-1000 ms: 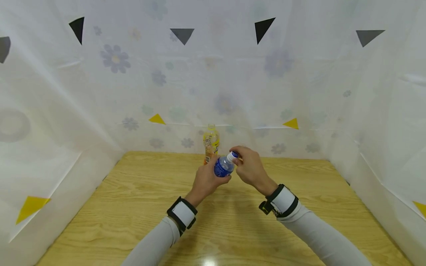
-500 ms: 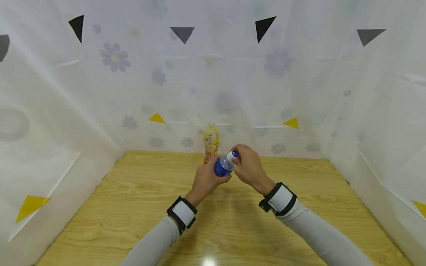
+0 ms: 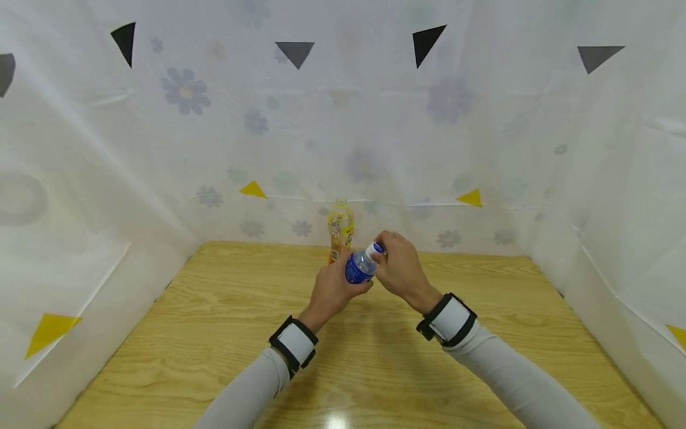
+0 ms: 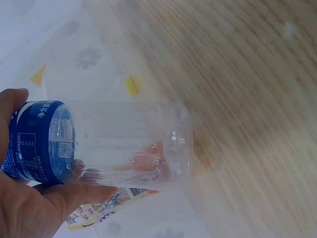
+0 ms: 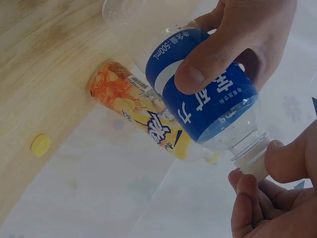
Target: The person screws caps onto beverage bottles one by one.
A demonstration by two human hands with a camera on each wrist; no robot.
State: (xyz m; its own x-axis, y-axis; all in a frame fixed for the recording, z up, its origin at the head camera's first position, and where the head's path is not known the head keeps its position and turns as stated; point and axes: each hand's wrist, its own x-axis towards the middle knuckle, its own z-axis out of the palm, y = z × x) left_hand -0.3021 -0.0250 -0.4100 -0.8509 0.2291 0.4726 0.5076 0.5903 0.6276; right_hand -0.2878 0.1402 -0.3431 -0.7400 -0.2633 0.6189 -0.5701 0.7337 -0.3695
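My left hand (image 3: 332,292) grips a clear plastic bottle (image 3: 359,269) by its blue label, holding it tilted above the table. Droplets cling to the inside of its see-through lower part (image 4: 119,139) in the left wrist view. At the neck, my right hand (image 3: 402,268) pinches the white cap (image 5: 255,163) between thumb and fingers. The cap sits on the mouth, its blue top partly covered by the fingers. Just behind the left hand, a second bottle (image 3: 340,229) with an orange and yellow label stands upright, its mouth uncapped and its base hidden in the head view.
A yellow cap (image 5: 40,145) lies on the wooden table (image 3: 225,310) near the orange bottle. White flower-patterned sheeting (image 3: 348,131) encloses the table at the back and both sides, with black, grey and yellow triangles on it.
My right hand and wrist have turned slightly at the cap, the wrist shifting a little left. The left hand and the blue-labelled bottle hold almost the same place; the head view has tilted slightly.
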